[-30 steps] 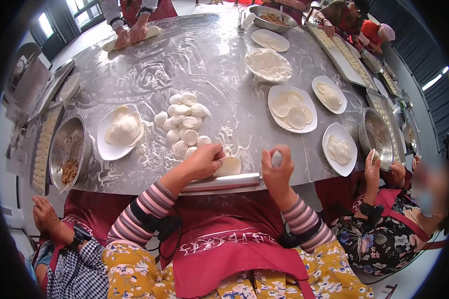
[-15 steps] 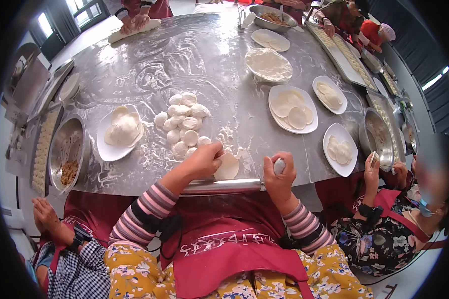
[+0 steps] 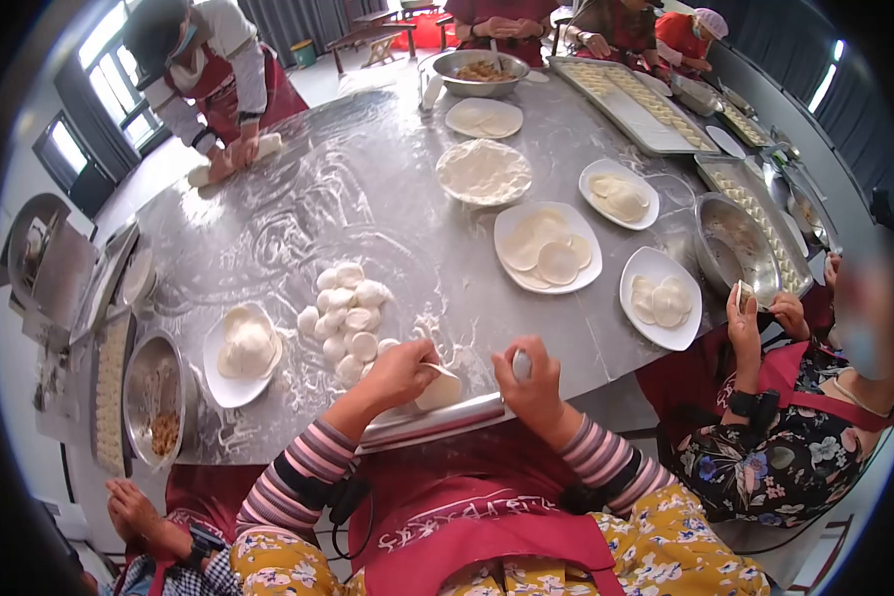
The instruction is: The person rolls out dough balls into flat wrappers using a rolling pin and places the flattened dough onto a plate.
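My left hand is closed on the edge of a thin round dough wrapper, pinched between thumb and fingers near the table's front edge. The wrapper stands tilted. To its right, my right hand is wrapped around a rolling pin; only its rounded grey end shows above the fist, the rest being hidden. Just beyond my left hand lies a cluster of floured dough pieces. Left of them, a white plate bears a pile of wrappers.
Flour streaks the metal table. A filling bowl stands left; another metal bowl stands right. Plates of wrappers and a flour dish lie beyond my right hand. Dumpling trays and co-workers surround the table.
My view has turned, bringing the person kneading dough at the far left more fully into sight. The wrapper in my left hand has tilted from nearly flat. Both hands keep their holds.
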### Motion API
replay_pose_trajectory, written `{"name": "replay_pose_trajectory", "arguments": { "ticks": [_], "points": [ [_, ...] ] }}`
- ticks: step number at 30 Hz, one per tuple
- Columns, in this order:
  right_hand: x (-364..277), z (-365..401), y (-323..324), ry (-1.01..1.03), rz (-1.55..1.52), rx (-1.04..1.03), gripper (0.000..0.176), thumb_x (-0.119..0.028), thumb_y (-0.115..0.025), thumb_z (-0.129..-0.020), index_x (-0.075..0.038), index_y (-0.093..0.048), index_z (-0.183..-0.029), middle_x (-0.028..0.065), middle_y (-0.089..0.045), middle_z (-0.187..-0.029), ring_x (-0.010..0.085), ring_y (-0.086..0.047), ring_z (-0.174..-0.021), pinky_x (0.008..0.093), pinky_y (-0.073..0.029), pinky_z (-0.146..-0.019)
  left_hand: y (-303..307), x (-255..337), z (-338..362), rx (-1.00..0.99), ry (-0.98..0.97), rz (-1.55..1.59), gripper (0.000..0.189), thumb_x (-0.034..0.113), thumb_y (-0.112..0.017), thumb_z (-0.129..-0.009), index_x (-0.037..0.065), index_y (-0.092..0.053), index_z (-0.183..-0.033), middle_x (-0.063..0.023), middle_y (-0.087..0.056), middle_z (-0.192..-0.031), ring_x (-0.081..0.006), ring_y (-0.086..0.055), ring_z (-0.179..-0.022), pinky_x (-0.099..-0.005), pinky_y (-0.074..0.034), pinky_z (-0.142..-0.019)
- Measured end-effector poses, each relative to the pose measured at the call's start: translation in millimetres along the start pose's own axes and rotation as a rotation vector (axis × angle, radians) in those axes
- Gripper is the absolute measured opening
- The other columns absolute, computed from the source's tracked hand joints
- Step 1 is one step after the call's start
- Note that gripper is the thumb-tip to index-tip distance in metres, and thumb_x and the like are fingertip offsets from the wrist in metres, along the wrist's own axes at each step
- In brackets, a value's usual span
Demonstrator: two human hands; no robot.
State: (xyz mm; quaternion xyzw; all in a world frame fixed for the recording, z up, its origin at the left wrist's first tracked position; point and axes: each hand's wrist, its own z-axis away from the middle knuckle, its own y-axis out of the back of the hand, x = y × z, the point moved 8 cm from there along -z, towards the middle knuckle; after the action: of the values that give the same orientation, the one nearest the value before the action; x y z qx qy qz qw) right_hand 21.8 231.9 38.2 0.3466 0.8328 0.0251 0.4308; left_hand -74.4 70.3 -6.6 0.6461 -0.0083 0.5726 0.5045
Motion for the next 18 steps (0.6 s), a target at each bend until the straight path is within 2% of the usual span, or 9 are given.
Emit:
{"name": "replay_pose_trajectory", "arguments": {
  "ticks": [3, 5, 7, 9, 11, 13, 15, 16, 18],
  "points": [
    [-2.6, 1.4, 3.6, -0.010, -0.033, 0.010, 0.025, -0.001, -0.069, -0.075, -0.005, -0.049, -0.089, 0.0117, -0.056, -0.068, 0.0308, -0.060, -0.058, 0.0354, -0.046, -0.050, 3.6, 26.2, -47.7, 0.046, -0.151, 0.045, 0.013, 0.010, -0.061, -0.077, -0.001, -0.060, -0.084, -0.0167, -0.065, -0.077, -0.0267, -0.062, -0.071, -0.0359, -0.048, -0.064],
    [-4.6, -2.1, 2.4, 0.002, -0.044, 0.009, 0.025, -0.001, -0.069, -0.075, -0.005, -0.049, -0.089, 0.0117, -0.056, -0.067, 0.0307, -0.060, -0.058, 0.0352, -0.046, -0.051, 14.2, 55.7, -74.6, 0.044, 0.029, 0.515, 0.012, 0.010, -0.062, -0.082, 0.001, -0.060, -0.090, -0.0045, -0.060, -0.080, -0.0119, -0.056, -0.072, -0.0262, -0.045, -0.062],
    [-3.5, -4.4, 1.4, 0.005, -0.093, 0.010, 0.023, -0.001, -0.069, -0.076, -0.004, -0.049, -0.089, 0.0120, -0.056, -0.068, 0.0315, -0.060, -0.058, 0.0353, -0.046, -0.051, 26.4, 67.1, -100.2, 0.095, -0.082, 0.774, 0.013, 0.011, -0.061, -0.084, 0.001, -0.059, -0.093, -0.0041, -0.061, -0.081, -0.0105, -0.056, -0.071, -0.0254, -0.045, -0.063],
    [-3.9, -1.9, 2.2, 0.002, -0.081, 0.001, 0.023, 0.000, -0.068, -0.076, -0.004, -0.050, -0.089, 0.0122, -0.056, -0.068, 0.0319, -0.060, -0.058, 0.0354, -0.046, -0.051, 34.7, 55.6, -102.9, 0.181, -0.029, 0.720, 0.018, 0.013, -0.064, -0.081, -0.001, -0.059, -0.092, -0.0071, -0.061, -0.082, -0.0128, -0.057, -0.073, -0.0273, -0.047, -0.065],
    [-2.9, -1.5, 2.2, -0.006, -0.083, 0.001, 0.023, 0.000, -0.068, -0.076, -0.004, -0.050, -0.089, 0.0124, -0.056, -0.068, 0.0324, -0.060, -0.058, 0.0356, -0.046, -0.051, 50.5, 42.5, -89.4, 0.266, -0.125, 0.066, 0.029, 0.018, -0.067, -0.077, -0.001, -0.058, -0.095, -0.0141, -0.062, -0.085, -0.0235, -0.060, -0.078, -0.0339, -0.048, -0.069],
    [-4.7, -0.8, 3.6, 0.013, -0.107, 0.011, 0.023, -0.001, -0.068, -0.076, -0.004, -0.050, -0.089, 0.0128, -0.057, -0.069, 0.0327, -0.060, -0.058, 0.0357, -0.046, -0.051, 47.3, 15.3, -65.8, 0.130, -0.026, -0.085, 0.028, 0.017, -0.068, -0.071, -0.001, -0.059, -0.090, -0.0204, -0.060, -0.089, -0.0333, -0.060, -0.081, -0.0398, -0.048, -0.071],
    [-3.2, -2.0, 2.3, 0.021, -0.102, 0.013, 0.023, -0.001, -0.068, -0.076, -0.004, -0.050, -0.089, 0.0126, -0.057, -0.069, 0.0323, -0.060, -0.058, 0.0354, -0.046, -0.050, 49.8, 11.3, -34.1, 0.054, -0.054, -0.393, 0.021, 0.013, -0.066, -0.069, 0.000, -0.059, -0.083, -0.0208, -0.060, -0.087, -0.0365, -0.059, -0.082, -0.0426, -0.047, -0.072],
    [-3.4, -2.6, 1.4, 0.039, -0.094, 0.008, 0.023, -0.001, -0.068, -0.076, -0.005, -0.050, -0.090, 0.0123, -0.057, -0.069, 0.0319, -0.060, -0.058, 0.0350, -0.045, -0.050, 47.7, -2.5, -23.7, 0.052, -0.052, -0.391, 0.021, 0.013, -0.066, -0.069, 0.000, -0.059, -0.083, -0.0208, -0.060, -0.087, -0.0365, -0.059, -0.082, -0.0426, -0.047, -0.072],
    [-0.4, -0.3, -1.4, 0.022, -0.087, 0.000, 0.023, -0.001, -0.069, -0.076, -0.005, -0.050, -0.089, 0.0121, -0.057, -0.069, 0.0313, -0.059, -0.057, 0.0346, -0.045, -0.049, 49.4, -10.5, -6.4, 0.218, -0.160, -0.724, 0.017, 0.013, -0.066, -0.068, 0.004, -0.059, -0.080, -0.0163, -0.061, -0.085, -0.0339, -0.059, -0.078, -0.0416, -0.047, -0.068]
  ]
}}
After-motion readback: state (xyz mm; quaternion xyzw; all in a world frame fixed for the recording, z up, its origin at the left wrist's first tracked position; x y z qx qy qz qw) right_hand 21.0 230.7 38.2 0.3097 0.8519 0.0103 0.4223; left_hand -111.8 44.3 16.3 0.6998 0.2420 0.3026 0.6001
